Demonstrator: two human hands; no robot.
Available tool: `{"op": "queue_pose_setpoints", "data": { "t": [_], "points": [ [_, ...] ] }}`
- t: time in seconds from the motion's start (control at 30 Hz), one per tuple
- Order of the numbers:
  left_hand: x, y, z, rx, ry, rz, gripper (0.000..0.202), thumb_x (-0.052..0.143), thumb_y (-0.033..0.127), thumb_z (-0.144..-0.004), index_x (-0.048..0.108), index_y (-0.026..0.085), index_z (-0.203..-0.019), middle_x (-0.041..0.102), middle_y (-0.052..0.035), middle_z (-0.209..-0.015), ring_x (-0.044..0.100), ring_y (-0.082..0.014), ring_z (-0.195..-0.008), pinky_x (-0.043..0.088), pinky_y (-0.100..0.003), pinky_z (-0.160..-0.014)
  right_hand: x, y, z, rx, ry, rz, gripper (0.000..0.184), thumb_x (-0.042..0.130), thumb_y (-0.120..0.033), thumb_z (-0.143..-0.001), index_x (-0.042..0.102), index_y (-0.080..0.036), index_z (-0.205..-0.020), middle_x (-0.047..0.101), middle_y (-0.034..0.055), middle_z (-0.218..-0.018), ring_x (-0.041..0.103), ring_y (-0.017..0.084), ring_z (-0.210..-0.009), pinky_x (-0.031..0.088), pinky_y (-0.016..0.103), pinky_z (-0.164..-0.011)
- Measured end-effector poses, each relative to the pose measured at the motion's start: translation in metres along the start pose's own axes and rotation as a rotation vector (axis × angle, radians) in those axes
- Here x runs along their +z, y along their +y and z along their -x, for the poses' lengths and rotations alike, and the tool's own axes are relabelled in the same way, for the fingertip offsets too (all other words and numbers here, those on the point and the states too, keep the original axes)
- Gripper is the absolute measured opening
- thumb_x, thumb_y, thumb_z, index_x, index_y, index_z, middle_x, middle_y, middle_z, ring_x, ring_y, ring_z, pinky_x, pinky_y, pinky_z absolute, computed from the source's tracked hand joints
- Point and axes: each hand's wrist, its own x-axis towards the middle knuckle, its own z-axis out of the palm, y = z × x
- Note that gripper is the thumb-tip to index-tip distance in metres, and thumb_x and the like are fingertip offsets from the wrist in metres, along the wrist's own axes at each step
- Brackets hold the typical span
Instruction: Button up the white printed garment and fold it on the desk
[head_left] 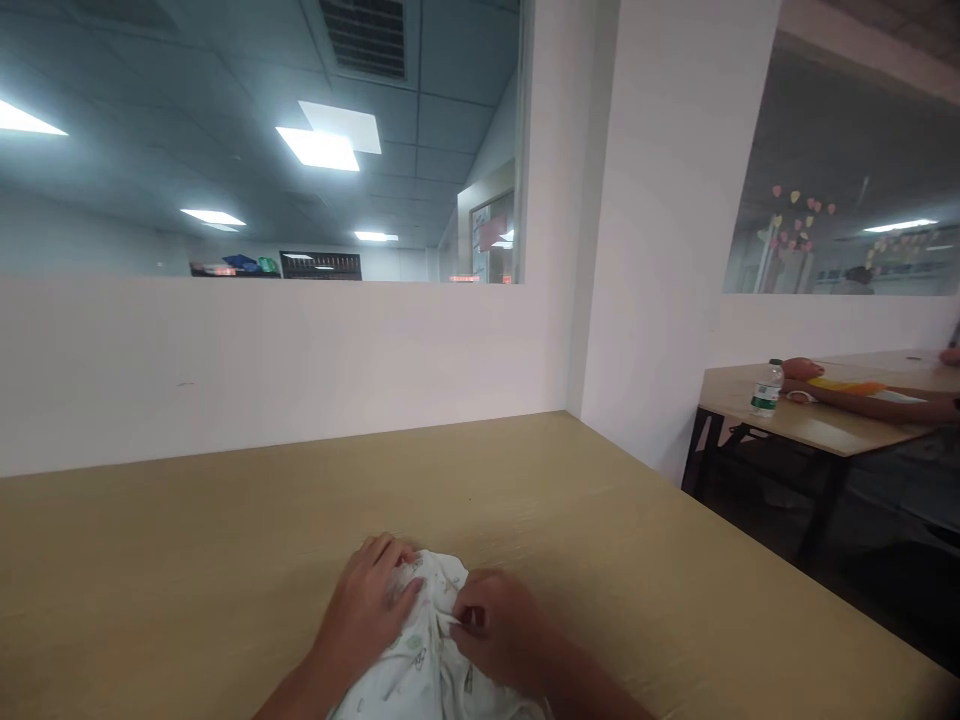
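Nearest us lies a white cloth point(435, 645) with small printed figures, creased down its middle and running up the table point(202, 580) from the bottom edge of our view to between our hands. On its left, our left hand point(375, 595) rests over the cloth's far left edge, released, with the thumb spread apart from the fingers and touching the fabric. On its right, our right hand point(499, 625) is bent and grasping, a fold of the cloth pinched between thumb and finger.

Beyond the glass at left we see blue and green bundles point(247, 262), too small for us to tell whether a container holds them. Well apart at right, a clear bottle point(766, 392) with a green cap and a green and white label stands upright on a second table point(832, 435); we cannot make out how full it is. Just beside it, another person's arms point(862, 403) lie around something yellow point(847, 386).
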Motion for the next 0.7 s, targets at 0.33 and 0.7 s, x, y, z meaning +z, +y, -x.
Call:
{"op": "queue_pose_setpoints", "data": {
  "t": [0.33,0.7],
  "points": [
    [-0.018,0.042,0.010,0.022,-0.520,0.215,0.009,0.064,0.017,-0.076,0.071,0.022,-0.078,0.065,0.0016,-0.084,0.059,-0.0132,-0.076,0.039,-0.024,-0.070,-0.009,-0.004,-0.004,0.003,0.149,-0.110,0.006,0.069,-0.013,-0.077,0.068,-0.017,-0.073,0.062,-0.0026,-0.072,0.054,0.010,-0.067,0.037,0.024,-0.067],
    [0.013,0.013,0.009,-0.302,-0.407,0.606,0.030,0.072,0.040,-0.079,0.062,0.013,-0.072,0.054,0.0009,-0.065,0.048,-0.0127,-0.064,0.032,-0.024,-0.060,-0.004,-0.028,0.004,0.061,0.120,-0.194,0.009,0.065,-0.011,-0.073,0.060,-0.018,-0.071,0.061,0.0001,-0.065,0.054,0.014,-0.060,0.038,0.024,-0.056]
  ]
}}
